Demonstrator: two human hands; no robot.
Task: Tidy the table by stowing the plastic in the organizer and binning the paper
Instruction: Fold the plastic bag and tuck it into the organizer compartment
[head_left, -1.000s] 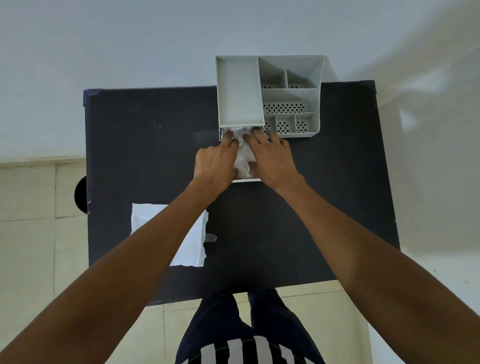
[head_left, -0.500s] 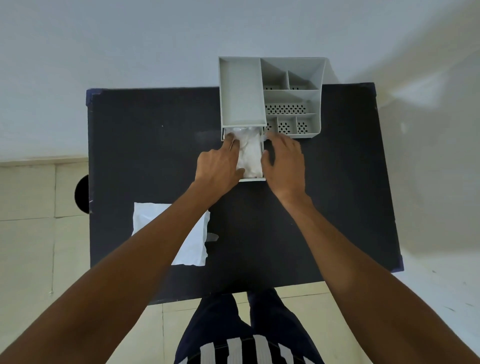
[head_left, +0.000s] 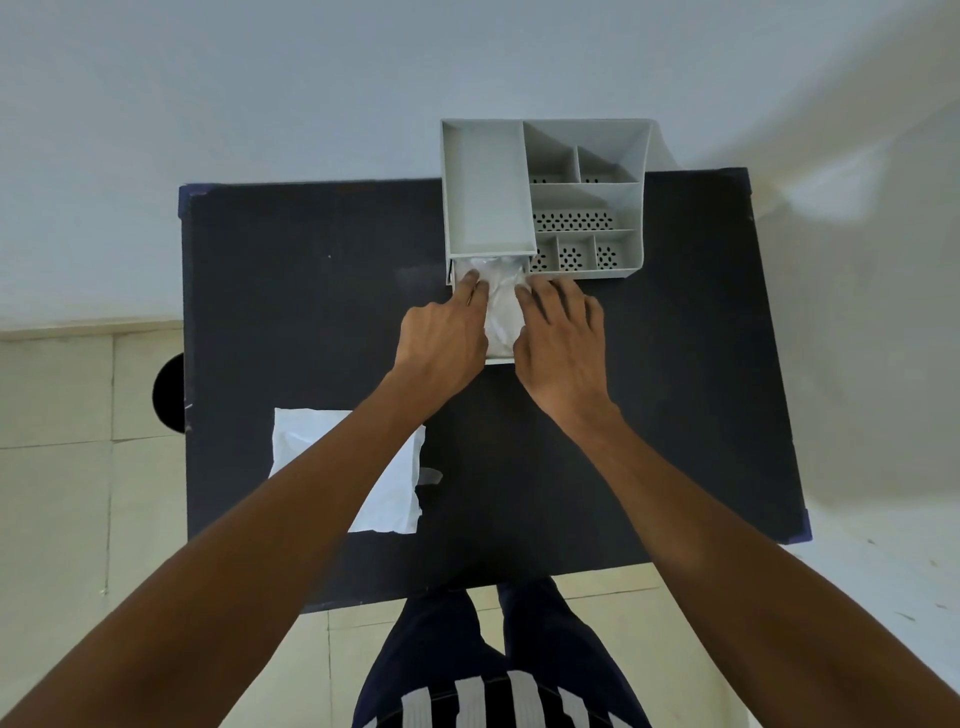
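Head view, looking straight down: your 2 hands meet over the pulled-out drawer (head_left: 500, 357) at the near left corner of the grey organizer (head_left: 488, 187), which stands at the far edge of the black worktop (head_left: 311, 291). Your left hand (head_left: 441, 338) lies palm down with its fingers (head_left: 470, 283) pressing on the crumpled clear plastic (head_left: 501, 306), which sits inside the drawer. Your right hand (head_left: 563, 332) comes in from the other side, fingers spread flat on the same plastic; neither grip is closed around it, both simply bear down with fingers extended. The plastic bulges up between the 2 hands and reaches back under the organizer's tall left compartment. To the right, the organizer's perforated compartments show bare floors. A white sheet of paper (head_left: 395, 493) lies flat on the near left part of the worktop, well apart from the organizer and partly hidden by your left forearm. A round black shape (head_left: 169, 397) shows beside the worktop's left edge; what it is cannot be told.
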